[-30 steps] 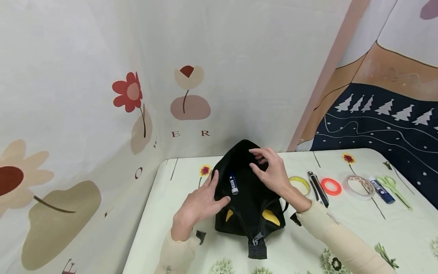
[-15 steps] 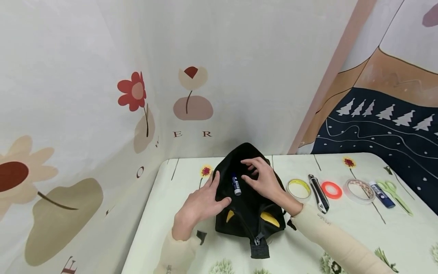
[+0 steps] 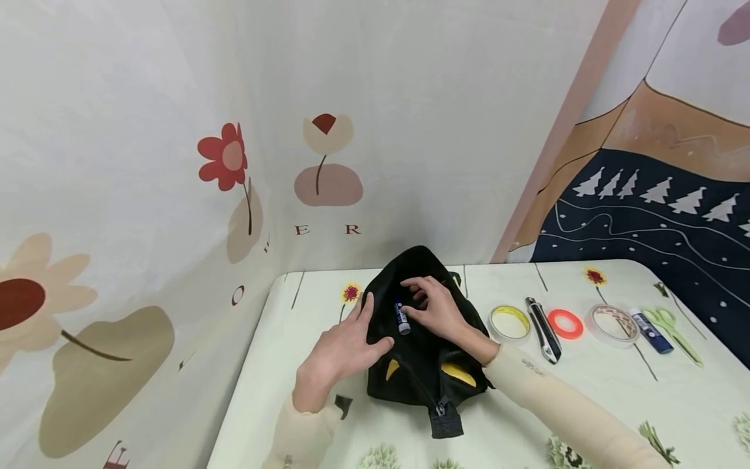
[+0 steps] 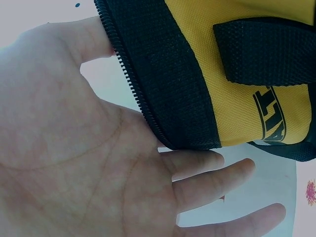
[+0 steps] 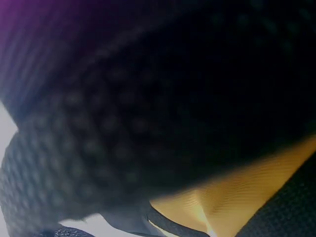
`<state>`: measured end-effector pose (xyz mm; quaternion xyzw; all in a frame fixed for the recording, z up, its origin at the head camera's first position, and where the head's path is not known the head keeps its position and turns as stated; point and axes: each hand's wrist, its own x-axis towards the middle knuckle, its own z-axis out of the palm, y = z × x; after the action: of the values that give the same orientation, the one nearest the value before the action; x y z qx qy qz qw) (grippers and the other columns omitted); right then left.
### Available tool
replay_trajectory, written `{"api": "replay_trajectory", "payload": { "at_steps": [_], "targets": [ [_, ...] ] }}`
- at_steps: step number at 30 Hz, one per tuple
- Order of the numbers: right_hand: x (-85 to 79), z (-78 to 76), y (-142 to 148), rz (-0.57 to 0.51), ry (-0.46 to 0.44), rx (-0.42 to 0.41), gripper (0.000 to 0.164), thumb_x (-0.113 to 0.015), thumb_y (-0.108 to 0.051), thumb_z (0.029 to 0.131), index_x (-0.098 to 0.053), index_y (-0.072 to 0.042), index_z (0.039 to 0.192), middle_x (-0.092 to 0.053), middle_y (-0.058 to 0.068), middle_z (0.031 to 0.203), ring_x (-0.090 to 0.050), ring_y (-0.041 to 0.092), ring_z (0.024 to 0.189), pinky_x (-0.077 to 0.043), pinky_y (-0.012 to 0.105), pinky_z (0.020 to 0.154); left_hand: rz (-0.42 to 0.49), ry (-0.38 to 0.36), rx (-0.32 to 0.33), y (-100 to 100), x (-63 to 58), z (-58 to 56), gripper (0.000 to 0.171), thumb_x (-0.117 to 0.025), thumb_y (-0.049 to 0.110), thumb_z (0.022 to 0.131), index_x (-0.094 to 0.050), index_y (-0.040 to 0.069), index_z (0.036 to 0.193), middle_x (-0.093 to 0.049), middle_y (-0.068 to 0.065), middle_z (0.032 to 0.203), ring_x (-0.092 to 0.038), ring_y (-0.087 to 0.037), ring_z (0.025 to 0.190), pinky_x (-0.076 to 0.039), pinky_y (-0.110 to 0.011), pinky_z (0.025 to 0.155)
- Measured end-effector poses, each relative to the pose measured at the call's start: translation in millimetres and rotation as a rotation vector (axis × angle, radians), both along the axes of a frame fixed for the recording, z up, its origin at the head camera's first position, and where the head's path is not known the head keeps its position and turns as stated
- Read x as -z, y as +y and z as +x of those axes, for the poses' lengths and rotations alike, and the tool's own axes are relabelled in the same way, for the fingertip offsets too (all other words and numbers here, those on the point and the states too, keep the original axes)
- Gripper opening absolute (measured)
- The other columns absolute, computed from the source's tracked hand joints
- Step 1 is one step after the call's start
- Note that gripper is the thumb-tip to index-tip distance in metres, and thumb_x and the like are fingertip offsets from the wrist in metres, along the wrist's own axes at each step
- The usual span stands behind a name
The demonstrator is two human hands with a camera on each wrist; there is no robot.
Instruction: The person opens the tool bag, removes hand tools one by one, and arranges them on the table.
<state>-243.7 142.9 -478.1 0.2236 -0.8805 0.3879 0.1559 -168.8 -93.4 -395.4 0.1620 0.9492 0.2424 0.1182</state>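
Note:
A black bag (image 3: 424, 365) with yellow panels lies unzipped on the table, its mouth gaping. Inside it is a small blue glue stick (image 3: 402, 318) with a pale end. My left hand (image 3: 346, 352) rests against the bag's left rim, fingers straight, with the thumb over the edge. From the left wrist view, the zipper edge (image 4: 133, 89) covers the thumb's tip and the spread fingers (image 4: 217, 187) lie beside the bag. My right hand (image 3: 439, 309) reaches into the mouth, fingers loosely bent, the thumb close beside the glue stick. Dark fabric (image 5: 123, 113) fills the right wrist view and hides that hand.
To the right on the table (image 3: 615, 417) lie a yellow-cored tape roll (image 3: 510, 323), a utility knife (image 3: 545, 331), a red-orange tape roll (image 3: 566, 324), a clear tape roll (image 3: 612, 326), another glue stick (image 3: 652, 332) and green scissors (image 3: 674, 335). A printed cloth wall (image 3: 410, 130) stands behind.
My right hand has moved left and down, deeper into the bag, toward the glue stick. The left hand stays at the rim.

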Motion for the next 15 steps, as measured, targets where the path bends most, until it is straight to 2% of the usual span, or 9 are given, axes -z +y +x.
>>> {"api": "replay_trajectory", "payload": {
  "at_steps": [7,11,15],
  "targets": [
    [11.0,-3.8,-5.5,0.009,-0.094,0.025,0.046,-0.091,-0.006,0.092,-0.073,-0.001,0.134,-0.069,0.016,0.113,-0.072,0.03,0.095,-0.063,0.044,0.083,0.02,-0.01,-0.002,-2.1,1.0,0.1,0.094,-0.065,0.046,0.108,-0.017,0.009,0.179,-0.023,-0.02,0.183,-0.06,-0.023,0.062,-0.05,-0.046,0.068],
    [17.4,-5.0,-8.7,0.0,-0.156,0.035,0.046,-0.091,-0.006,0.091,-0.073,-0.001,0.132,-0.069,0.016,0.112,-0.072,0.031,0.094,-0.061,0.048,0.088,0.027,-0.017,-0.002,-3.2,0.8,0.5,0.094,-0.065,0.047,0.108,-0.017,0.009,0.179,-0.022,-0.019,0.183,-0.058,-0.023,0.06,-0.048,-0.044,0.066],
    [21.9,-7.0,-12.3,0.005,-0.176,0.052,0.047,-0.092,-0.007,0.09,-0.073,-0.001,0.132,-0.068,0.016,0.111,-0.071,0.032,0.095,-0.06,0.051,0.089,0.024,-0.015,-0.001,-3.7,0.3,0.2,0.094,-0.065,0.048,0.108,-0.017,0.009,0.179,-0.021,-0.018,0.183,-0.057,-0.023,0.059,-0.047,-0.043,0.065]
  ]
}}
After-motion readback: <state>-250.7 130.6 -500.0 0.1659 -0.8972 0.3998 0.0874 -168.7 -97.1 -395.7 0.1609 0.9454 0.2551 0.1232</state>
